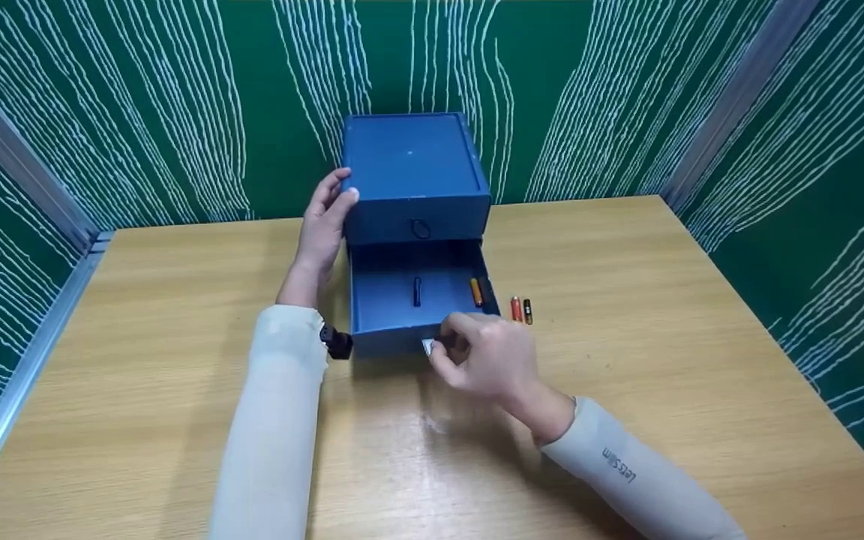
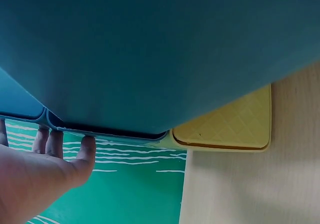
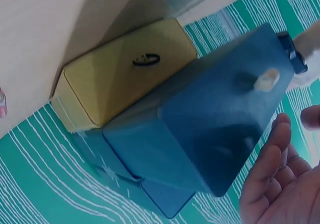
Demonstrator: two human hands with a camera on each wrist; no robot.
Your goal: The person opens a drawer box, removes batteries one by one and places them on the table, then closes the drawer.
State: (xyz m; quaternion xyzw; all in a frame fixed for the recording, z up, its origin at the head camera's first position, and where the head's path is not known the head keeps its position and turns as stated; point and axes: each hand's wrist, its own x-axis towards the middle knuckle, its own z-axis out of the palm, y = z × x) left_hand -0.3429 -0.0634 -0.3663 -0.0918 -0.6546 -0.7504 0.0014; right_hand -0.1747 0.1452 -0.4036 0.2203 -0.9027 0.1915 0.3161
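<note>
Head view: spread left grip (image 1: 322, 227) touches the box (image 1: 409, 154); loosely bent, empty right grip (image 1: 493, 356) is by the drawer (image 1: 389, 343), at the box's 6 o'clock. A hard push could roll the batteries (image 1: 476, 292).

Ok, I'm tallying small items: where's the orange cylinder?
In the head view, the orange cylinder lies in the open drawer, near its right wall, right of a dark cylinder.

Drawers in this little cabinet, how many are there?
3: the closed blue top drawer, the pulled-out blue middle drawer beneath it, and the closed yellow bottom drawer on the table. None seems hidden.
</note>
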